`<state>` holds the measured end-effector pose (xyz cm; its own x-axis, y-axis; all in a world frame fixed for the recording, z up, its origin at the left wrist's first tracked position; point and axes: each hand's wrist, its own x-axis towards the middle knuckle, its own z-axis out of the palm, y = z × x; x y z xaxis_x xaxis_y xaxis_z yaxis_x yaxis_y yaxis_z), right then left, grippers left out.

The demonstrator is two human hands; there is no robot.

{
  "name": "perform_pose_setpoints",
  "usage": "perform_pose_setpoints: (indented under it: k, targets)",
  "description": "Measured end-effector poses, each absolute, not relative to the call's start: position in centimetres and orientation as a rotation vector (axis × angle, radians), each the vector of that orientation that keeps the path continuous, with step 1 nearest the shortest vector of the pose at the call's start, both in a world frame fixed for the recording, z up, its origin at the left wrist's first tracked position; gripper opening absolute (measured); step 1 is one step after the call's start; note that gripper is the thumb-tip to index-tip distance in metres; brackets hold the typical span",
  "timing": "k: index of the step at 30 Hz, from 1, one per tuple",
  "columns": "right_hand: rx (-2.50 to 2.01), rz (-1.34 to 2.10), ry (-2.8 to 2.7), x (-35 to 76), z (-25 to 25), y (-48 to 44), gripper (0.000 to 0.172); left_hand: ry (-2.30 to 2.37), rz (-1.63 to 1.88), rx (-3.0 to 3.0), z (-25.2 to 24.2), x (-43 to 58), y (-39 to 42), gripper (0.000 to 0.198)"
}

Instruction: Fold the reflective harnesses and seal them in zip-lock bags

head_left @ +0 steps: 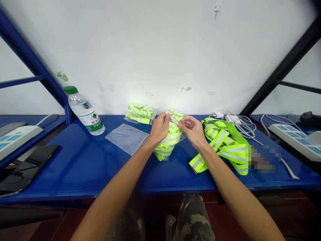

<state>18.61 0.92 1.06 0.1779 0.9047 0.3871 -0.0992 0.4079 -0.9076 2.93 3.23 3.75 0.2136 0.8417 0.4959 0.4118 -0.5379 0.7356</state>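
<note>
A clear zip bag (167, 147) packed with yellow-green reflective strap lies under my hands, its red-lined top edge turned up. My left hand (160, 126) pinches that edge at its left end. At the other end, my right hand (192, 130) grips the same edge between thumb and fingers. Left of the bag is a flat, transparent plastic bag (127, 138). Behind it, near the wall, sits another bag of folded reflective strap (140, 113). A loose heap of reflective straps (222, 139) spreads out to the right, partly behind my right forearm.
A water bottle (85, 112) with a green cap stands at the left of the blue table (87, 170). White cables (242, 127) run along the right side. Power strips (17, 139) and a black phone (28, 167) lie at the far left. A blurred patch covers something at right.
</note>
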Motion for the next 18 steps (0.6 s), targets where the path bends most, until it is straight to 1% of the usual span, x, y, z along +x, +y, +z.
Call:
perform_pose_setpoints:
  k: [4,6,10,18]
  targets:
    - [-0.875,0.857,-1.159,18.65,1.07,0.79,0.040,1.085,1.252,2.022,3.50,2.87,3.40,0.018]
    - [-0.881,0.872,-1.166,18.67,1.13,0.66,0.041,1.065,1.249,2.043,3.49,2.84,3.35,0.015]
    - [-0.908,0.898,-1.200,18.66,1.24,0.51,0.047,1.084,1.221,2.100,3.55,2.92,3.11,0.015]
    - [-0.920,0.865,-1.196,18.61,1.04,0.81,0.049,1.056,1.169,2.061,3.23,3.02,3.53,0.016]
